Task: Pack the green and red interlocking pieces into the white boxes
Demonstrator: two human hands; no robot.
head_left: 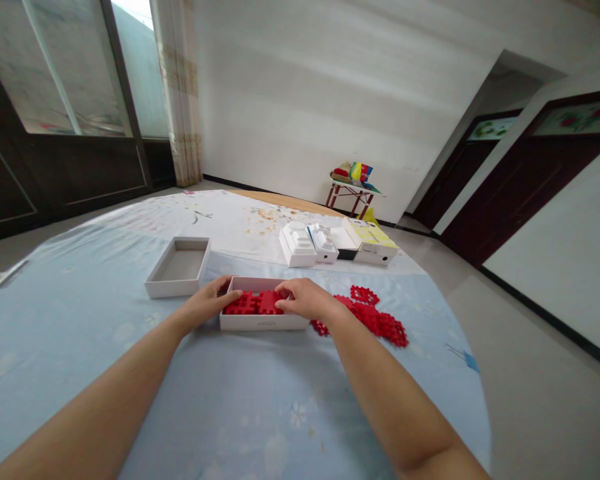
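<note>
Red pieces: we find these flat, notched red pieces, apparently plastic, [245,304] lying inside an open, shallow, white rectangular box [263,323], our landmark; its walls keep them gathered.
Left hand: we see the left hand [213,298] half curled over the box's left end, thumb reaching inside to the pieces, probably to steady both; whether it grips firmly we cannot tell.
Right hand: we see the right hand [303,298] with fingers bent over the box's right end, thumb and fingertips at the pieces there, perhaps to align or press them; whether one is pinched we cannot tell.
Loose heap: just right of the box we note a spread of similar red notched pieces [380,323], within easy reach of the right hand.
Pale tray: left of the box and slightly beyond it sits an empty, shallow, pale rectangular tray [173,288], clear of both forearms.
Cartons: beyond the box, to its right, we mark two white moulded-top cartons [297,247] and a yellow-and-white carton [377,248], presumably set back to free working room.
</note>
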